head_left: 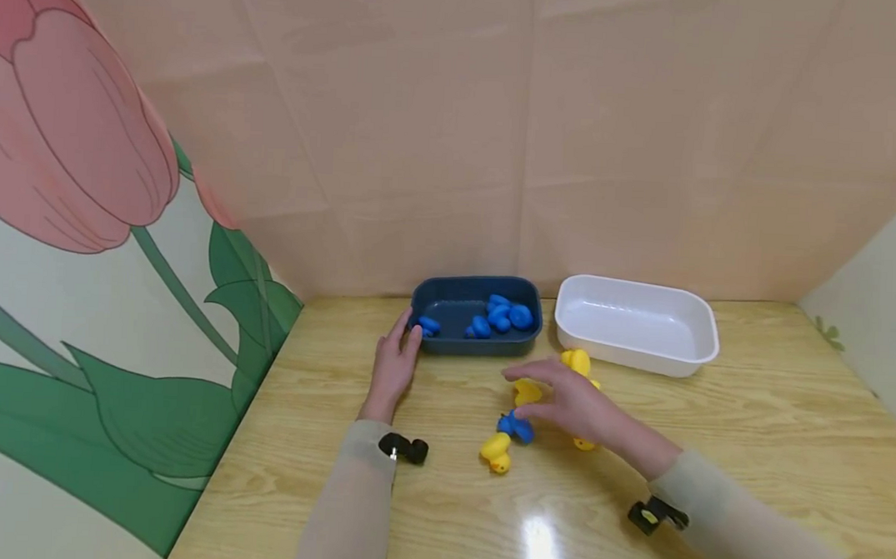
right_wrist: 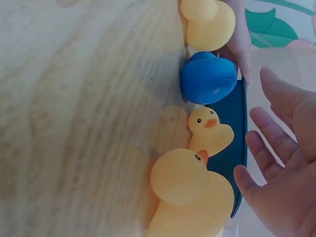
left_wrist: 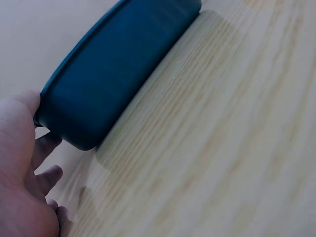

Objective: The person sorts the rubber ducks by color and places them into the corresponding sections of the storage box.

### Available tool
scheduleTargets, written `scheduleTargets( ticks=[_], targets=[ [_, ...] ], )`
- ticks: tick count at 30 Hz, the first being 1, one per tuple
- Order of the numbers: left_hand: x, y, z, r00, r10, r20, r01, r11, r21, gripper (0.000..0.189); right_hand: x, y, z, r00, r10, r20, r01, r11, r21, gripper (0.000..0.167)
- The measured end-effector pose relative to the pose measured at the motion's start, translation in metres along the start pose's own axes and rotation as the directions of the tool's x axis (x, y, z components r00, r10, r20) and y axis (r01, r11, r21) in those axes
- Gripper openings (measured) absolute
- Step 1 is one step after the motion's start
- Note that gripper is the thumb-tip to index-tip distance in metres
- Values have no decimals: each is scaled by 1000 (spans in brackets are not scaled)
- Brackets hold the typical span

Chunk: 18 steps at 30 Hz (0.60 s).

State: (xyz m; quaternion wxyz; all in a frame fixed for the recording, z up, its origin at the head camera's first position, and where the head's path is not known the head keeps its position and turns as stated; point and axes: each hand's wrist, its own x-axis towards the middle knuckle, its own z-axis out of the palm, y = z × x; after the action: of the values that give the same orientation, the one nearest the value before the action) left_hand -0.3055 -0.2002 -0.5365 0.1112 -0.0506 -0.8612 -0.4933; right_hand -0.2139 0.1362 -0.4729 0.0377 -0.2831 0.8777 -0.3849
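Observation:
My left hand holds the left end of a dark blue tray, thumb at its front corner and fingers along its side. Inside the tray lie several blue rubber ducks. My right hand hovers, fingers spread and holding nothing, over a loose group of ducks on the table. Below its thumb is a blue duck. Around that one are several yellow ducks, some partly hidden by the hand. In the right wrist view a large-looking yellow duck is nearest the fingers.
To the right of the dark blue tray stands a white tray with no ducks showing in it. Both trays sit at the back of the wooden table, against a pinkish cloth. A wall with a tulip picture rises on the left.

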Motion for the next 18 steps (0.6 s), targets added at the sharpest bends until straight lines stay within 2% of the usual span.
scheduleTargets(
  ticks=[7, 18],
  targets=[
    [0, 0, 1, 1000, 0, -5, 0, 1000, 5, 61, -6, 5, 5, 998, -37, 55, 38, 999, -30, 54],
    [0, 0, 1, 1000, 10, -16, -10, 1000, 0, 60, -11, 10, 8, 990, -58, 129, 58, 998, -2, 58]
  ],
)
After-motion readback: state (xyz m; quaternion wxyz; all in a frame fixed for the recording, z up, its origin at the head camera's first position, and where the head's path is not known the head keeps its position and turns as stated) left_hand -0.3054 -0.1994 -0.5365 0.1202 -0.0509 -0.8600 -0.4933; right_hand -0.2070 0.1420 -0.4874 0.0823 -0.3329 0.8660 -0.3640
